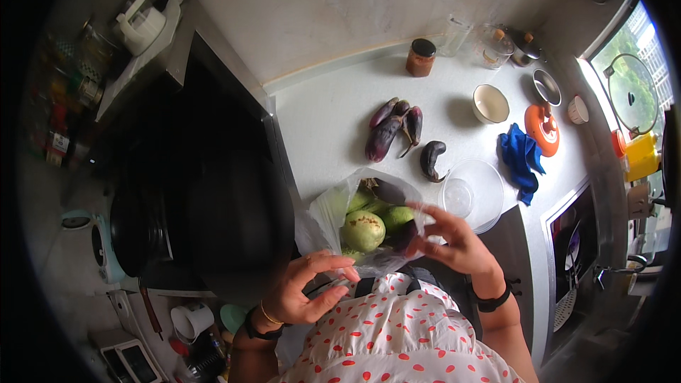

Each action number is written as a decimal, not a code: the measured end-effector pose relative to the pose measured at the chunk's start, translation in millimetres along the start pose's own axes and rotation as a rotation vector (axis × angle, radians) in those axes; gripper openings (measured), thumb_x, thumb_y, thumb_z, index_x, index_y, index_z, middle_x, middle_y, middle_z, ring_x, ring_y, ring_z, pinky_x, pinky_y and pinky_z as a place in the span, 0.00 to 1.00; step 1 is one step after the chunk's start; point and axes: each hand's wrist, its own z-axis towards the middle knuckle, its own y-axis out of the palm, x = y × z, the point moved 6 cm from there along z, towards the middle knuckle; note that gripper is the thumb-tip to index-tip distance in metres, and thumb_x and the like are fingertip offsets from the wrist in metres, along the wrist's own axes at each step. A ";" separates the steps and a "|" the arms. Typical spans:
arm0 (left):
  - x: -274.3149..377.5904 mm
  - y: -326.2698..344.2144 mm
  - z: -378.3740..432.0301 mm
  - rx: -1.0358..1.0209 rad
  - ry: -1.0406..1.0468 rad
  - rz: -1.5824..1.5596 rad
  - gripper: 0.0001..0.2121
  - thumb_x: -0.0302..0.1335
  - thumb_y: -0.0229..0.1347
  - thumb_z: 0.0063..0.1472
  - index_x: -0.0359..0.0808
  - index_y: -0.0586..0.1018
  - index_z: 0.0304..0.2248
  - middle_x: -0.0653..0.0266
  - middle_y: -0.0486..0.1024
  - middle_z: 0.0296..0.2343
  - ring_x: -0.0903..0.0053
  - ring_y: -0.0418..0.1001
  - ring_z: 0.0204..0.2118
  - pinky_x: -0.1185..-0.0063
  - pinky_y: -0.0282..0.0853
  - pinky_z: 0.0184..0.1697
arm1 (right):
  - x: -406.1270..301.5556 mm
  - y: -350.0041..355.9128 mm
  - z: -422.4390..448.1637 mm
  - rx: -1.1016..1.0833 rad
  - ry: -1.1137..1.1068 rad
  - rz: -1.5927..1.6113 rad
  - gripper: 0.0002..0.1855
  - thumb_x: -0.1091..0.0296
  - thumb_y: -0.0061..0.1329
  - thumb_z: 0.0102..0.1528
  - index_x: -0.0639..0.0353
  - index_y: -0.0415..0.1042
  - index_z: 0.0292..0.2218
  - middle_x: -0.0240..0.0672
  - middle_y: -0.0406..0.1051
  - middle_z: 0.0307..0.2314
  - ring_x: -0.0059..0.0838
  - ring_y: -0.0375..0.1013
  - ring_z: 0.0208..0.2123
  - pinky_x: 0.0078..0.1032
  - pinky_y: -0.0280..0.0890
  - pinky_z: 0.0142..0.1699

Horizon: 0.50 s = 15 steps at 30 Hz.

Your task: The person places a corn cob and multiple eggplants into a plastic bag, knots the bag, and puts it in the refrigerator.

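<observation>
A clear plastic bag (324, 213) lies open at the counter's front edge, holding several green vegetables (364, 231) and dark eggplants (389, 191). My right hand (452, 236) is at the bag's right rim, fingers spread; whether it touches the plastic is unclear. At the bag's lower left, my left hand (314, 284) has its thumb and fingers apart, with nothing seen between them. Behind the bag lie several purple eggplants (384, 138) in a group, and a curved dark eggplant (432, 158) lies apart to their right. A clear plastic bowl (487, 186) stands right of the bag.
A black cooktop (229, 159) adjoins the counter at left. On the counter stand a jar with a black lid (421, 58), a cream bowl (490, 103), a blue cloth (518, 159) and an orange lid (548, 135). A sink (574, 244) is at right.
</observation>
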 end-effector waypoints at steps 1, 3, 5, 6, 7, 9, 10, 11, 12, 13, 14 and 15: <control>0.8 3.1 2.4 -0.007 0.011 0.001 0.20 0.19 0.51 0.51 0.29 0.64 0.45 0.59 0.74 0.29 0.75 0.72 0.33 0.80 0.66 0.38 | -4.4 0.5 -5.1 0.002 -0.013 -0.123 0.27 0.78 0.44 0.49 0.61 0.55 0.51 0.35 0.73 0.23 0.21 0.71 0.27 0.20 0.64 0.37; -1.7 2.5 8.2 0.071 -0.046 -0.069 0.22 0.18 0.52 0.50 0.28 0.61 0.45 0.57 0.73 0.25 0.72 0.73 0.31 0.76 0.67 0.37 | -0.3 1.2 -11.5 -0.024 -0.039 -0.268 0.20 0.77 0.44 0.48 0.63 0.61 0.45 0.38 0.73 0.24 0.26 0.73 0.27 0.21 0.64 0.37; -3.2 4.5 11.7 0.062 -0.017 -0.031 0.22 0.17 0.50 0.51 0.28 0.59 0.46 0.57 0.73 0.25 0.73 0.73 0.29 0.76 0.68 0.37 | -9.3 1.4 -16.9 0.012 -0.014 -0.394 0.11 0.77 0.44 0.47 0.63 0.66 0.36 0.36 0.72 0.21 0.31 0.72 0.25 0.24 0.64 0.36; -4.9 0.2 9.6 0.126 -0.016 0.016 0.22 0.17 0.50 0.52 0.27 0.58 0.46 0.57 0.73 0.24 0.73 0.73 0.28 0.77 0.68 0.37 | -13.0 -3.4 -20.0 0.105 -0.019 -0.748 0.10 0.77 0.45 0.46 0.62 0.67 0.34 0.35 0.71 0.18 0.33 0.72 0.24 0.25 0.64 0.37; -8.0 -6.0 7.1 0.189 -0.016 0.060 0.21 0.17 0.49 0.52 0.27 0.57 0.46 0.57 0.73 0.24 0.74 0.72 0.28 0.77 0.68 0.37 | -16.9 -6.7 -23.3 0.201 -0.019 -1.100 0.08 0.77 0.46 0.45 0.62 0.68 0.31 0.33 0.70 0.15 0.34 0.71 0.23 0.27 0.64 0.37; -2.6 -18.6 4.5 0.316 0.028 0.213 0.19 0.18 0.48 0.53 0.25 0.58 0.44 0.60 0.72 0.21 0.78 0.71 0.25 0.82 0.66 0.34 | -16.7 -14.7 -24.9 0.345 -0.018 -1.080 0.04 0.77 0.48 0.42 0.60 0.67 0.25 0.34 0.69 0.18 0.35 0.70 0.25 0.29 0.62 0.40; -0.1 -25.0 2.6 0.383 0.044 0.291 0.18 0.18 0.48 0.54 0.24 0.58 0.44 0.62 0.72 0.19 0.80 0.70 0.23 0.84 0.65 0.32 | -25.0 -18.8 -27.0 0.465 -0.185 -0.883 0.03 0.76 0.49 0.41 0.60 0.67 0.22 0.37 0.69 0.23 0.36 0.70 0.29 0.30 0.61 0.42; 3.4 -30.2 1.2 0.463 0.030 0.269 0.17 0.18 0.48 0.54 0.24 0.59 0.43 0.63 0.71 0.18 0.81 0.69 0.22 0.85 0.64 0.31 | -31.0 -23.9 -29.8 0.573 -0.348 -0.677 0.03 0.76 0.49 0.41 0.61 0.67 0.20 0.40 0.69 0.28 0.38 0.69 0.34 0.31 0.60 0.44; 5.9 -27.5 -4.0 0.372 0.031 0.736 0.17 0.18 0.48 0.53 0.24 0.60 0.42 0.64 0.70 0.18 0.82 0.68 0.21 0.85 0.63 0.30 | -29.4 -26.1 -25.0 0.502 -0.419 -0.606 0.07 0.76 0.50 0.41 0.62 0.64 0.17 0.45 0.65 0.38 0.44 0.64 0.43 0.32 0.57 0.48; 7.7 -24.4 -8.7 0.316 0.082 1.198 0.16 0.18 0.48 0.53 0.25 0.61 0.42 0.66 0.70 0.17 0.82 0.68 0.21 0.85 0.63 0.30 | -23.0 -28.4 -17.6 0.415 -0.465 -0.446 0.06 0.75 0.48 0.44 0.62 0.64 0.20 0.46 0.63 0.42 0.44 0.59 0.48 0.33 0.53 0.51; 9.7 -30.9 -7.7 0.408 0.092 0.886 0.16 0.18 0.48 0.52 0.25 0.61 0.42 0.66 0.69 0.17 0.83 0.67 0.21 0.85 0.63 0.30 | -12.7 -29.2 -7.6 0.349 -0.474 -0.256 0.05 0.75 0.47 0.46 0.62 0.63 0.22 0.45 0.62 0.43 0.43 0.59 0.49 0.33 0.53 0.52; 9.0 -37.3 -8.5 0.493 0.103 0.572 0.17 0.18 0.48 0.51 0.25 0.62 0.41 0.66 0.69 0.17 0.83 0.67 0.20 0.85 0.63 0.30 | -2.3 -27.9 1.8 0.279 -0.477 -0.066 0.05 0.75 0.46 0.48 0.62 0.63 0.24 0.45 0.61 0.44 0.41 0.58 0.50 0.33 0.52 0.53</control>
